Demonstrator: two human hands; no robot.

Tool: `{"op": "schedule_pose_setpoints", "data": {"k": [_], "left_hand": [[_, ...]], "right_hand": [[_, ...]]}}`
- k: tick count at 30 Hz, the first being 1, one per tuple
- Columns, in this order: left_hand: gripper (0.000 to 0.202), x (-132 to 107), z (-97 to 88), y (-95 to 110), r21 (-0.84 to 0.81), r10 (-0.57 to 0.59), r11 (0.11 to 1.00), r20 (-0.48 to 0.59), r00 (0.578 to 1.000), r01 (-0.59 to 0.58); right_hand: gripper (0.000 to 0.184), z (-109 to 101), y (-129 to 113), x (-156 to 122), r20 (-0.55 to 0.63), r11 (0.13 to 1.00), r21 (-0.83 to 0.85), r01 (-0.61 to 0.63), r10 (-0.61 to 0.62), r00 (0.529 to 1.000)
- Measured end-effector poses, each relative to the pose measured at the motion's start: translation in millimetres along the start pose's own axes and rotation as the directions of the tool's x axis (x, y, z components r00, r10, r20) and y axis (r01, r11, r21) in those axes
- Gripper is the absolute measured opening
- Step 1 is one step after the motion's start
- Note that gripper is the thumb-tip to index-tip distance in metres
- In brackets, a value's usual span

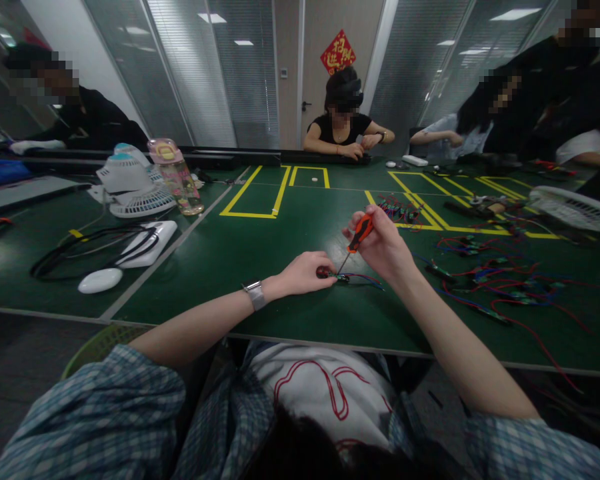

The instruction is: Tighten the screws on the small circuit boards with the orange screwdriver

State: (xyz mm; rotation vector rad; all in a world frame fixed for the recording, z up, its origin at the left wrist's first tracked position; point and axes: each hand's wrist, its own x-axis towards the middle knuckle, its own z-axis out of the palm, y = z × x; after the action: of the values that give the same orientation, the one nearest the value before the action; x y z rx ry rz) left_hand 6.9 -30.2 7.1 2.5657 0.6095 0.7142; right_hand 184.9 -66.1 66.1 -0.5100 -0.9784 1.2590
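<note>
My right hand (pixel 386 241) is closed around an orange and black screwdriver (pixel 362 233), which slants down to the left. The tip of its shaft meets a small green circuit board (pixel 343 277) lying on the green table (pixel 280 320). Red and blue wires trail from the board to the right. From the left, my left hand (pixel 311 272) pinches the board's near end, where a dark round part with some red shows by the fingers. Whether the tip sits in a screw is too small to tell.
More wired boards (pixel 520 290) spread over the right side, with another bunch (pixel 399 210) behind my right hand. To the left are a white fan (pixel 130 180), a drink bottle (pixel 180 180), a black cable (pixel 80 250) and a white mouse (pixel 100 281). A person (pixel 345 127) sits opposite.
</note>
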Motion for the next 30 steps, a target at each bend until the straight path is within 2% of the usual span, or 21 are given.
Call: {"op": "schedule_pose_setpoints", "data": {"k": [10,19,23,30], "left_hand": [[0.012,-0.4,1.7,-3.5,0.000,0.002,1.000,0.002,1.000,-0.002],[0.014,-0.4,2.6,-4.9,-0.015,0.011,1.000,-0.005,1.000,-0.011],[0.013,-0.2,1.6,-3.3,-0.008,-0.009,1.000,0.004,1.000,0.009],[0.012,-0.5,1.4,-1.9,-0.003,-0.029,1.000,0.011,1.000,0.029]], "right_hand": [[0.024,1.4,0.1,0.6,0.033,0.999,-0.050,0.015,-0.013,0.999],[0.030,2.0,-0.8,-0.4,0.005,1.000,-0.002,0.002,-0.002,1.000],[0.026,-0.2,-1.0,-0.2,-0.013,1.000,-0.016,0.010,-0.010,1.000],[0.023,-1.2,0.7,0.6,0.032,1.000,-0.022,-0.001,0.001,0.999]]}}
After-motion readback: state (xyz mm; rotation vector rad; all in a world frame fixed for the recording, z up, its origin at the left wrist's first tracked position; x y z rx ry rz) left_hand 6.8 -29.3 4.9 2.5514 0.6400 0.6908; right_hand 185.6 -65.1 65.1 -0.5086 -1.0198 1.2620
